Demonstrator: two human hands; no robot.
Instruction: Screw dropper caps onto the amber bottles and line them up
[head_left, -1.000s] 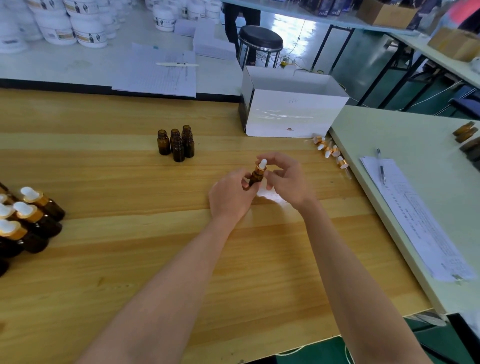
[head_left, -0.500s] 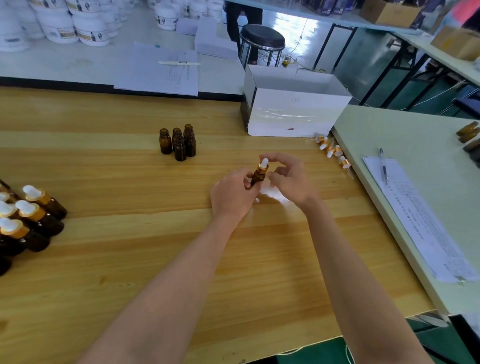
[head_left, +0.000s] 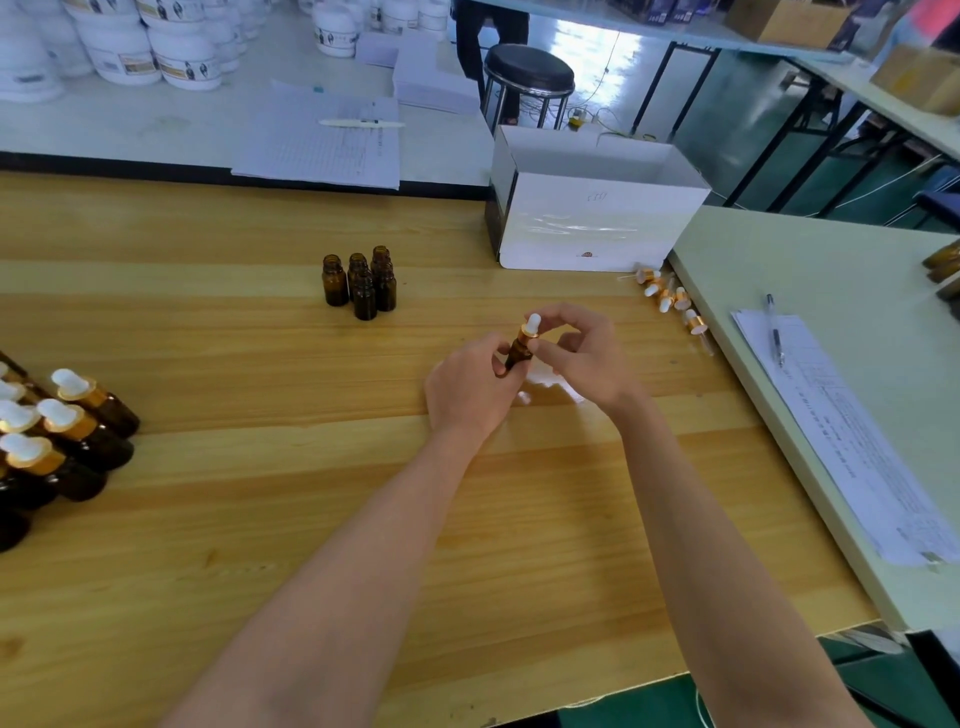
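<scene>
My left hand (head_left: 470, 389) grips a small amber bottle (head_left: 518, 352) above the middle of the wooden table (head_left: 260, 519). My right hand (head_left: 582, 353) pinches the gold-and-white dropper cap (head_left: 531, 326) sitting on the bottle's neck. Several uncapped amber bottles (head_left: 361, 283) stand in a cluster farther back. Several capped bottles (head_left: 57, 436) lie in a group at the left edge. Loose dropper caps (head_left: 670, 301) lie at the right, by the white box.
An open white box (head_left: 597, 228) stands at the back right of the wooden table. A pale green table (head_left: 831, 291) on the right carries papers (head_left: 852, 441) and a pen (head_left: 775, 330). White tubs (head_left: 130, 47) and papers lie on the far table, a stool (head_left: 530, 73) behind.
My right-hand fingers have shifted round the cap on the bottle. Both hands and the bottle stay in nearly the same place.
</scene>
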